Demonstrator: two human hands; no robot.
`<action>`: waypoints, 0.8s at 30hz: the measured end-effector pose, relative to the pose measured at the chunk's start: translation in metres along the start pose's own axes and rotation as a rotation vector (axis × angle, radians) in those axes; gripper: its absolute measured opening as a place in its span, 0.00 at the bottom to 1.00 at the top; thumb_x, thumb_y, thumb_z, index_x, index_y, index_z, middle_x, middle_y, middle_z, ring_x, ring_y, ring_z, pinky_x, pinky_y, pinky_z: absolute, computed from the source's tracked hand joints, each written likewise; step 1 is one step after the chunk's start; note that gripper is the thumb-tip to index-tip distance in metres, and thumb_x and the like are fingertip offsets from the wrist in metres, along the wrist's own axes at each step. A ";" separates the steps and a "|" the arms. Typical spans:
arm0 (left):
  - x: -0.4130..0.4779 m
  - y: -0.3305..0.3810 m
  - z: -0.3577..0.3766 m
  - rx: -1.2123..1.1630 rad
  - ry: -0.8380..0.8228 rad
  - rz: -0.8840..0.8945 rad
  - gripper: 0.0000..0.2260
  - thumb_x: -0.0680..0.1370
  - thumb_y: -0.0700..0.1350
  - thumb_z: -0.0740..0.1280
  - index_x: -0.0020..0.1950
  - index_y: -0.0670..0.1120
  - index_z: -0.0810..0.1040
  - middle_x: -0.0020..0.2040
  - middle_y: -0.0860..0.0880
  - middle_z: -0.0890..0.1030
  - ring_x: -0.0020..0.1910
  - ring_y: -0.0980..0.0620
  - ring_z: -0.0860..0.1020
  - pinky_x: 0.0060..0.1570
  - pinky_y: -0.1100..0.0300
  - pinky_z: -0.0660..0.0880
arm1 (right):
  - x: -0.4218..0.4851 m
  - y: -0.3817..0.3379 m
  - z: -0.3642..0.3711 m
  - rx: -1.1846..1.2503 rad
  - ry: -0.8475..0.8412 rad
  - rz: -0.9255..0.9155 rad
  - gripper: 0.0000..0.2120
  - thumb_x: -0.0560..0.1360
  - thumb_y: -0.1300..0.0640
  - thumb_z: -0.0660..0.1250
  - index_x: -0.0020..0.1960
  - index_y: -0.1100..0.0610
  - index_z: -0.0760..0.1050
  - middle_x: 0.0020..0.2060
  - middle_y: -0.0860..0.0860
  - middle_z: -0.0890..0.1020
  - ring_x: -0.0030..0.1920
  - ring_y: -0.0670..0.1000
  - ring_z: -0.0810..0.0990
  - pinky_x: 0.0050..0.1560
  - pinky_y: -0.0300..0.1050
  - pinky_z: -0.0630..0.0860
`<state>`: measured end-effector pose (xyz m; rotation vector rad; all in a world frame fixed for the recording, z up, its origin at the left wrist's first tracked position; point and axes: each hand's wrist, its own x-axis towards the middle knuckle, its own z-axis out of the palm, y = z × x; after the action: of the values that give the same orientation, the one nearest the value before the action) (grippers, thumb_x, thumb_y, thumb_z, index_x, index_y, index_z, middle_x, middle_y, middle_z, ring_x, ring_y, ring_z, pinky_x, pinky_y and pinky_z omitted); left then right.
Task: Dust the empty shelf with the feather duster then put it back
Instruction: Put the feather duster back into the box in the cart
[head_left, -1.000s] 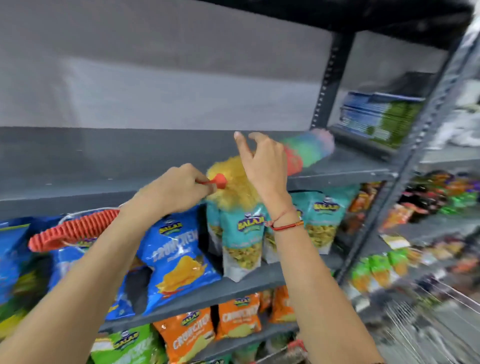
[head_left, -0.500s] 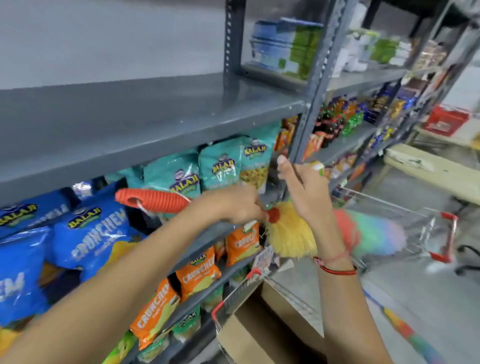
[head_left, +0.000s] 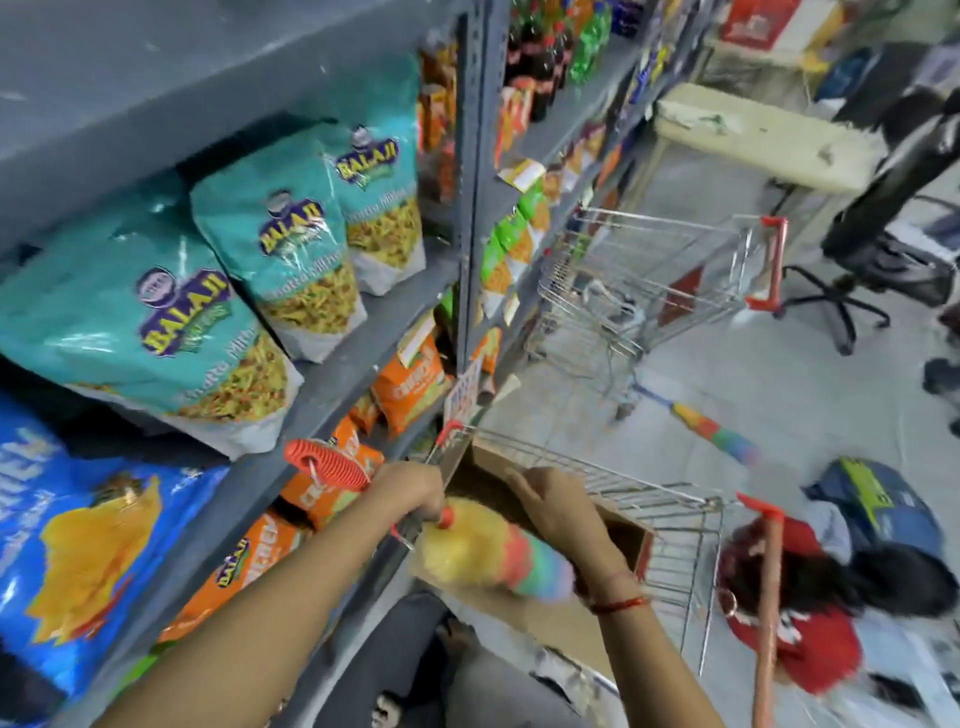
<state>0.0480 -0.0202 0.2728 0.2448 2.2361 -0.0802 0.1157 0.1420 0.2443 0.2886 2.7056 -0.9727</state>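
Gripping the ribbed orange handle, the left hand carries the feather duster above the cardboard box in the near cart, presumably its storage place; the right hand, fingers loosely apart, steadies the plumes against that box.

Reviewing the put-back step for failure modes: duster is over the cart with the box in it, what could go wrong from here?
1. The left hand holds only the red handle of the feather duster; the fluffy head may snag on the wire cart rim instead of entering the cardboard box.
2. The right hand hovers open beside the head, so it may not steady a slip.
3. Motion blur suggests speed; the handle end passes close to the orange snack bags.
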 end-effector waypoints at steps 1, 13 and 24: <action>0.012 -0.001 0.009 -0.007 -0.016 -0.012 0.17 0.75 0.41 0.64 0.62 0.37 0.76 0.62 0.40 0.79 0.59 0.43 0.79 0.58 0.50 0.75 | 0.000 0.005 0.009 -0.017 -0.034 0.033 0.23 0.79 0.44 0.57 0.30 0.57 0.67 0.36 0.64 0.81 0.40 0.61 0.78 0.37 0.48 0.66; 0.097 -0.019 0.080 -0.269 -0.171 -0.024 0.16 0.76 0.39 0.63 0.60 0.31 0.74 0.57 0.33 0.79 0.45 0.40 0.81 0.33 0.56 0.66 | 0.029 0.036 0.097 -0.112 -0.307 0.262 0.18 0.78 0.49 0.61 0.55 0.64 0.76 0.53 0.62 0.81 0.51 0.61 0.80 0.50 0.51 0.76; 0.115 -0.026 0.110 -0.263 -0.273 -0.044 0.22 0.77 0.34 0.61 0.71 0.38 0.63 0.52 0.35 0.79 0.42 0.40 0.81 0.37 0.51 0.75 | 0.051 0.058 0.132 -0.182 -0.338 0.292 0.15 0.78 0.53 0.61 0.57 0.63 0.74 0.56 0.63 0.79 0.56 0.64 0.78 0.53 0.52 0.76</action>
<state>0.0571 -0.0442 0.1132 0.0383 1.9544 0.1488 0.1050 0.1057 0.0962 0.4262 2.3396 -0.6237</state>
